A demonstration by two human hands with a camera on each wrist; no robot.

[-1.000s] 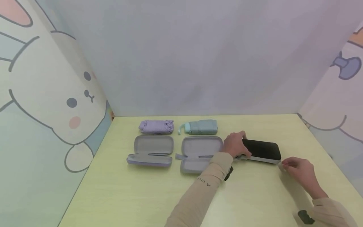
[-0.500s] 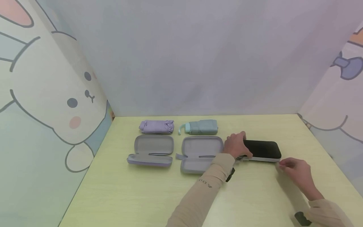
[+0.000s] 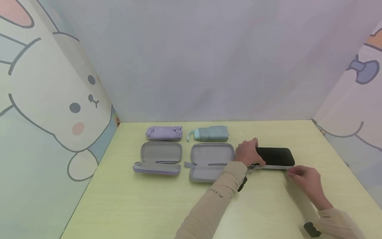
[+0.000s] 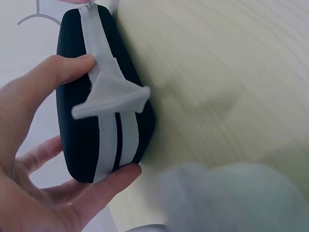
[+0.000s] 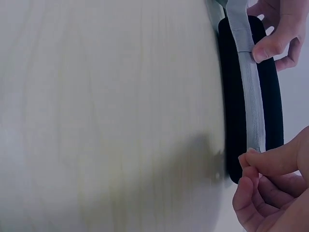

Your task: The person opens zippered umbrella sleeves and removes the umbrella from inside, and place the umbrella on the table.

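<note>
A black zip case [image 3: 275, 156] with a grey zipper band [image 5: 252, 92] lies closed-looking on the table at the right. My left hand [image 3: 248, 153] grips its left end, thumb on the band and fingers around the far side and end. A grey fabric loop [image 4: 111, 94] sticks out near that thumb. At the front right of the case, my right hand [image 3: 307, 182] pinches the zipper pull, which the fingertips mostly hide. A bit of the metal slider [image 4: 90, 5] shows at the top of the left wrist view.
Two opened grey-lined cases [image 3: 161, 152] [image 3: 212, 154] lie left of my left hand. Behind them are a folded purple umbrella [image 3: 164, 133] and a folded blue-green umbrella [image 3: 213, 133]. Cartoon-printed walls [image 3: 209, 66] border the yellow table [image 3: 134, 205].
My right hand has slid left along the case's front edge, and the case has turned slightly, its right end swinging back. My left hand stays on the left end.
</note>
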